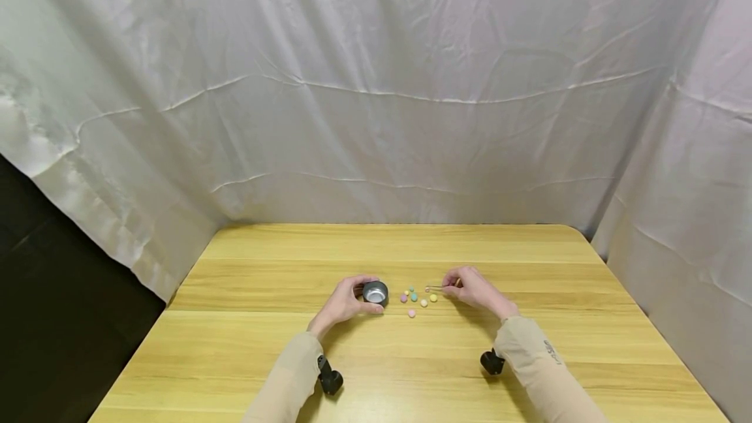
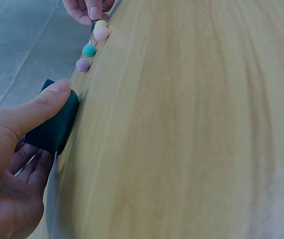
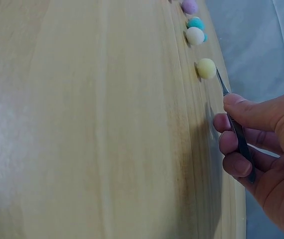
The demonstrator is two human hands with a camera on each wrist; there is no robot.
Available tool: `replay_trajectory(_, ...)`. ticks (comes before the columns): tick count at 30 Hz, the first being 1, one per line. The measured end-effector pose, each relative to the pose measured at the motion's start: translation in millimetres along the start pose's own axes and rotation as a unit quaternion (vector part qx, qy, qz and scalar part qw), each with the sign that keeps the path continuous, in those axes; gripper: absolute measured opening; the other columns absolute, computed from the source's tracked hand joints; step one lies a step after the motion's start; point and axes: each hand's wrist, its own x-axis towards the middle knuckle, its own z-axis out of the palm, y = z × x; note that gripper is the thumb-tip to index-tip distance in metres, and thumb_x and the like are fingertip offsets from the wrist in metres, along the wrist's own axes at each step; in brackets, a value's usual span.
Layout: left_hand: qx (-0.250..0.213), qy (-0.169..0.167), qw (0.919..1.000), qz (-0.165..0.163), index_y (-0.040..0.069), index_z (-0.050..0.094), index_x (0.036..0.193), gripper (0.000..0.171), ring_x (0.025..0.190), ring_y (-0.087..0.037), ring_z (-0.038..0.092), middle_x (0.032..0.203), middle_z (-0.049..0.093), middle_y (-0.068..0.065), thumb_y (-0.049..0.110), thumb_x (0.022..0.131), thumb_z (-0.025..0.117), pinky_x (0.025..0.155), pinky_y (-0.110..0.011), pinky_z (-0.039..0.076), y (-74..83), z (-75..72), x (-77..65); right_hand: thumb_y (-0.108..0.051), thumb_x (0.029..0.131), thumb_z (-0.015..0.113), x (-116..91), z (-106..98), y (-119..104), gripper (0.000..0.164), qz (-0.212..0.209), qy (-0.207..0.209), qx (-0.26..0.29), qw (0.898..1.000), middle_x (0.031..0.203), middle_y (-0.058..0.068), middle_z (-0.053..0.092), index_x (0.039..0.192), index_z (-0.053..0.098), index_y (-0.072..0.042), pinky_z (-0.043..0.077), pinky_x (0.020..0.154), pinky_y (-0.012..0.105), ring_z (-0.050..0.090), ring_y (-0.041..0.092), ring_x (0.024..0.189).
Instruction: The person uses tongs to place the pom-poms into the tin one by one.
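My left hand holds a small round dark bowl with a silvery inside, thumb on the near side and fingers around the far side. In the left wrist view the bowl's dark outer wall shows under the thumb. My right hand pinches metal tweezers, their tips pointing left among the balls. A tiny pinkish ball is at the tips; whether they grip it I cannot tell. The yellow ball hides the tips in the right wrist view.
Several small pastel balls lie loose between the hands, among them a purple one, a teal one, a cream one and a pink one. The wooden table has pale curtains behind it.
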Motion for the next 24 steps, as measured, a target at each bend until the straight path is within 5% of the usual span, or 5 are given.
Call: replay_trajectory(24, 0.004, -0.009, 0.9999, 0.001, -0.005, 0.059, 0.132, 0.06, 0.117, -0.041, 0.064, 0.128, 0.064, -0.026, 0.003, 0.079, 0.085, 0.104, -0.053, 0.052, 0.9, -2.0, -0.4, -0.008, 0.096, 0.066, -3.1, -2.6, -7.0, 0.009, 0.013, 0.005, 0.003, 1.0, 0.081, 0.008, 0.07, 0.091, 0.072, -0.003, 0.045, 0.056, 0.017, 0.054, 0.004, 0.065)
